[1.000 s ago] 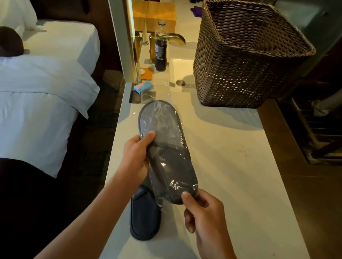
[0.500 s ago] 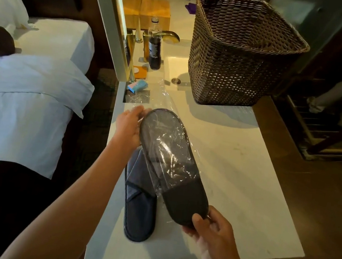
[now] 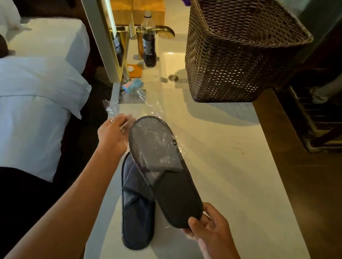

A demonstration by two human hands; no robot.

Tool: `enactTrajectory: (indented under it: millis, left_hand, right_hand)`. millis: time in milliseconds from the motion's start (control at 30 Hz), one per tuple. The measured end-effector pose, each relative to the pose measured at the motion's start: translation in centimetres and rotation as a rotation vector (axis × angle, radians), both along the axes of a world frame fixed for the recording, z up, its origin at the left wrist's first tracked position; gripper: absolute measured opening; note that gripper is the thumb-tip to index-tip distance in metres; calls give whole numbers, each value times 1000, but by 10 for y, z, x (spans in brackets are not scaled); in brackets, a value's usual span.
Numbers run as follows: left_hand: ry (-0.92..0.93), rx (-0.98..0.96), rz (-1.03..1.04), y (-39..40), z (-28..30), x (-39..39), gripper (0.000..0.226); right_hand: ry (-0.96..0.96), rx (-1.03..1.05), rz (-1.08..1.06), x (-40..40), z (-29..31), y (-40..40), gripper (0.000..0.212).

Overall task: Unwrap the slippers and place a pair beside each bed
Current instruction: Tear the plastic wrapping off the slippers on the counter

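Your right hand (image 3: 207,228) pinched the dark fabric slipper (image 3: 171,185) at five o'clock; your left hand (image 3: 112,134) gripped its clear plastic wrap (image 3: 125,110) at eleven o'clock.

Matt dark cloth slipper (image 3: 176,203), glossy crinkled clear plastic wrap (image 3: 147,105), woven wicker basket (image 3: 228,56), polished stone counter (image 3: 236,169)

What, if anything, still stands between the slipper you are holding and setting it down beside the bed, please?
The clear plastic wrap covers the far half of the held slipper; the left hand grips the wrap's loose end while the right hand pinches the bared near end. The floor strip beside the bed is too dark to judge.
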State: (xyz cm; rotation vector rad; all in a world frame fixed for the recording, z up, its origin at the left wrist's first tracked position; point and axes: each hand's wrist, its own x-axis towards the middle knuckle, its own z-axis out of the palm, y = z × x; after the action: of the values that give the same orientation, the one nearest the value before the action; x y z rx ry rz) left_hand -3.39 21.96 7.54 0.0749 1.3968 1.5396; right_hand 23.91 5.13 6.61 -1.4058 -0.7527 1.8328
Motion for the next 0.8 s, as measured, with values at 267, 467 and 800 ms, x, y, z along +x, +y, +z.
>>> enactTrajectory:
  millis: [267, 467, 800]
  left_hand:
    - [66, -75, -408, 2, -15, 33, 14]
    - [-36, 37, -243, 69, -1, 5, 11]
    - [99, -73, -507, 47, -31, 53, 14]
  right_hand:
    - [144, -76, -45, 2, -5, 15, 47]
    - [184, -116, -63, 18, -8, 28, 50]
    - [10, -133, 48, 3, -11, 65, 31]
